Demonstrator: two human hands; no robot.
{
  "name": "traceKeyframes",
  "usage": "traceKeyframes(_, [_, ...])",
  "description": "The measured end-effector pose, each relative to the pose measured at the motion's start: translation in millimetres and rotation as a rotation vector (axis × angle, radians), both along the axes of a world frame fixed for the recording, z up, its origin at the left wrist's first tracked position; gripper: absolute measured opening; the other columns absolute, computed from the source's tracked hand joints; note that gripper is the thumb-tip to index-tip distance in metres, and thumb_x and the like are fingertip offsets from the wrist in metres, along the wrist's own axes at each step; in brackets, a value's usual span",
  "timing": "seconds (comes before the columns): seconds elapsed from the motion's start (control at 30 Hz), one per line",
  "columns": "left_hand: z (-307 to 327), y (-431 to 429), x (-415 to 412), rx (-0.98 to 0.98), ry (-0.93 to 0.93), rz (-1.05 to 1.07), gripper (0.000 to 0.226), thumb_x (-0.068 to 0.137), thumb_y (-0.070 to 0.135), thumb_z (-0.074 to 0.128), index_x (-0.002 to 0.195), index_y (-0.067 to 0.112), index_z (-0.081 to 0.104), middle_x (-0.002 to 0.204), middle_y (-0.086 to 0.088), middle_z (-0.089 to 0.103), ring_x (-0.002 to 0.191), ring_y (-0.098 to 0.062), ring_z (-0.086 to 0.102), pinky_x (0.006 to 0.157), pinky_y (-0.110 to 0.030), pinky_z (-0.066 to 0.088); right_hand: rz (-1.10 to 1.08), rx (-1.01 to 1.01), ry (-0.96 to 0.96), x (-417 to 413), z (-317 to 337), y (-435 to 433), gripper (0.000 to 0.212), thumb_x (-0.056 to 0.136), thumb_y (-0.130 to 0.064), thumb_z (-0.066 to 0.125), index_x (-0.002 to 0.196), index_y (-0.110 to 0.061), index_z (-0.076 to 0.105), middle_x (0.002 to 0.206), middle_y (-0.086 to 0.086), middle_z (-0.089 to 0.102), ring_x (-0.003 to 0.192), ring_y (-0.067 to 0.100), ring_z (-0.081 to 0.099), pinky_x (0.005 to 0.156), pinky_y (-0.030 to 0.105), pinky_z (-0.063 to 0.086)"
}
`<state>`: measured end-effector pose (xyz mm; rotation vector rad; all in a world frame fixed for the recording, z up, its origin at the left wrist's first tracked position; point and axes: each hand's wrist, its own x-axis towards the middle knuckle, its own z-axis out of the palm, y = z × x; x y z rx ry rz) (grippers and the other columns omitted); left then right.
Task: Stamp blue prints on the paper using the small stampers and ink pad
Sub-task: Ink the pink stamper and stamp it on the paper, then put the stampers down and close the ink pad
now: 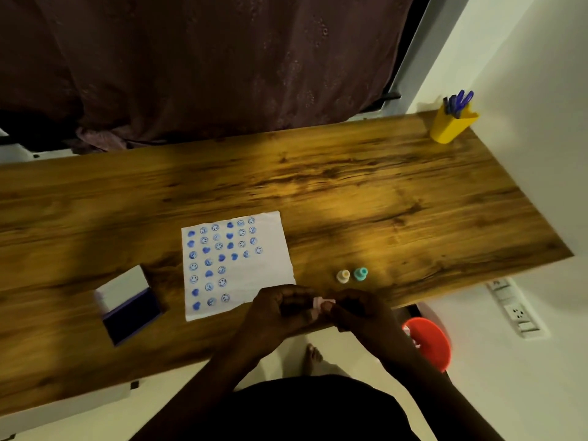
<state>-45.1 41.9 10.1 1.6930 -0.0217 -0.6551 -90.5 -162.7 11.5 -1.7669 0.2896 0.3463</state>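
1. Both our hands meet at the near edge of the wooden desk [350, 192], fingers curled together around a small pink stamper [322, 303].
2. Our left hand [280, 310] closes on the stamper's left side, and our right hand [359, 310] pinches its right end; we cannot tell which part of the stamper each hand has.
3. We see the paper [254, 275] lying flat just beyond our left hand, its near right corner partly under our knuckles.
4. Blue prints [219, 256] cover much of the sheet in rough columns: smiley faces and solid hearts. Its lower right part is bare.
5. We find the ink pad [132, 313] open toward the near left part of the desk, beside the paper's left edge, its dark blue pad up and its white lid [122, 286] tipped back.
6. Two more stampers stand upright right of the paper, just beyond our right hand: a cream stamper [343, 276] and a teal stamper [360, 274], close side by side.
7. At the far right corner stands a yellow cup [451, 125] with blue pens [458, 101].
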Motion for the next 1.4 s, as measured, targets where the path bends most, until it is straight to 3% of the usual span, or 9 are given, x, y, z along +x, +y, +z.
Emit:
traceKeyframes(0.13, [-7.1,-7.2,3.1,-0.016,0.096,0.023,0.048,0.080,0.007,0.086,0.125,0.013,0.071,0.116,-0.002,0.079,0.109,-0.015,0.075,0.082,-0.020,0.060,-0.058,-0.386,-0.176,1.1,-11.8,-22.7,0.013,0.091,-0.044,0.073,0.087,-0.032,0.075,0.083,-0.015,0.075,0.077,-0.003,0.069,0.062,0.014,0.053])
traceKeyframes(0.33, [-10.4,-3.4,9.4,0.036,0.035,0.007,0.034,0.082,0.009,0.084,0.115,0.014,0.076,0.110,-0.004,0.081,0.107,-0.020,0.076,0.100,-0.043,0.059,-0.057,-0.703,-0.102,11.3,-33.1,-44.3,0.023,0.099,-0.044,0.058,0.086,-0.028,0.068,0.073,-0.011,0.069,0.060,0.001,0.065,0.056,0.032,0.058])
traceKeyframes(0.57, [-8.3,4.8,10.4,0.014,0.039,0.076,0.027,0.077,0.021,0.086,0.102,0.028,0.077,0.103,-0.001,0.082,0.103,-0.019,0.077,0.099,-0.049,0.059,-0.040,-0.701,-0.128,18.8,-48.8,-46.5,0.014,0.096,-0.034,0.065,0.086,-0.027,0.070,0.070,-0.016,0.068,0.059,-0.005,0.067,0.050,0.013,0.053])
traceKeyframes(0.77, [-11.4,6.7,11.9,0.000,0.059,0.080,0.041,0.061,0.044,0.086,0.099,0.030,0.078,0.103,-0.001,0.082,0.105,-0.021,0.076,0.100,-0.051,0.058,-0.034,-0.737,-0.088,21.8,-36.5,-45.3,0.017,0.096,-0.035,0.066,0.083,-0.025,0.072,0.068,-0.011,0.071,0.056,-0.004,0.066,0.048,0.014,0.050])
traceKeyframes(0.87, [-11.3,7.7,13.7,0.018,0.037,0.081,0.040,0.058,0.051,0.083,0.095,0.036,0.078,0.102,0.004,0.082,0.104,-0.017,0.076,0.100,-0.050,0.059,-0.029,-0.785,-0.133,20.1,-19.1,-45.5,0.016,0.091,-0.037,0.073,0.099,-0.023,0.076,0.078,-0.013,0.070,0.057,-0.007,0.061,0.050,0.012,0.045])
traceKeyframes(1.0, [-5.9,11.2,17.1,0.017,0.009,0.119,0.025,0.068,0.040,0.084,0.092,0.042,0.079,0.104,0.006,0.081,0.105,-0.015,0.075,0.101,-0.051,0.058,-0.050,-0.776,-0.220,21.5,9.8,-40.5,0.024,0.089,-0.047,0.070,0.097,-0.026,0.079,0.087,-0.011,0.076,0.068,-0.005,0.065,0.058,0.011,0.044])
traceKeyframes(1.13, [0.0,21.8,19.4,0.070,-0.033,0.166,0.022,0.082,0.029,0.084,0.098,0.043,0.079,0.103,0.019,0.080,0.102,-0.002,0.074,0.100,-0.043,0.059,-0.056,-0.684,-0.300,29.8,34.0,-17.4,0.023,0.095,-0.043,0.062,0.085,-0.028,0.076,0.077,-0.012,0.074,0.067,-0.002,0.067,0.062,0.025,0.055])
traceKeyframes(1.3, [6.2,43.4,21.0,0.088,-0.090,0.282,0.023,0.089,0.013,0.079,0.096,0.035,0.076,0.101,0.006,0.081,0.098,-0.014,0.077,0.093,-0.047,0.063,0.006,-0.582,-0.315,51.4,36.8,23.3,0.016,0.095,-0.033,0.068,0.087,-0.023,0.076,0.074,-0.010,0.073,0.062,0.003,0.066,0.058,0.027,0.054])
traceKeyframes(1.4, [8.1,61.3,19.4,0.090,-0.086,0.368,0.020,0.088,0.011,0.079,0.100,0.027,0.077,0.105,-0.001,0.081,0.099,-0.020,0.077,0.092,-0.048,0.063,0.052,-0.559,-0.391,63.4,32.1,47.4,0.012,0.092,-0.028,0.073,0.084,-0.019,0.077,0.071,-0.008,0.074,0.060,0.004,0.065,0.057,0.016,0.048])
